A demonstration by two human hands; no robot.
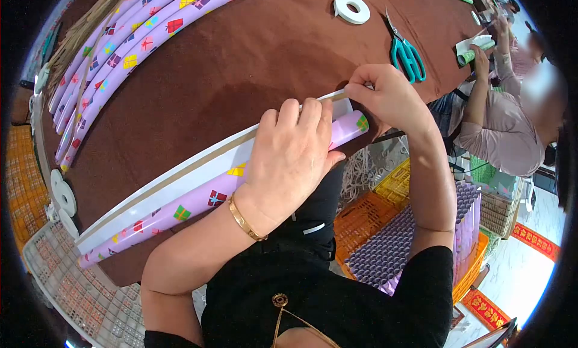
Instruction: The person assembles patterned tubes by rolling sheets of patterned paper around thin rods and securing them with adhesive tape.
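A roll of lilac wrapping paper with gift-box prints (198, 202) lies slantwise near the table's front edge. Its white inner side (156, 194) shows along a loose flap, and a tan tape strip (198, 161) runs down the flap's edge. My left hand (289, 155) lies across roll and flap, fingers bent over them and thumb near the roll's right end. At the flap's far right corner, my right hand (382, 95) pinches the end of the strip between thumb and forefinger; the fingertips partly hide it. Teal-handled scissors (407, 56) rest just beyond my right hand.
A white tape roll (352, 9) lies at the back, with more tape rolls (62, 191) at the left edge. Several finished rolls (120, 71) lie at the far left. Crates (361, 221) stand below right, holding many rolls. Another person (506, 131) works at the right.
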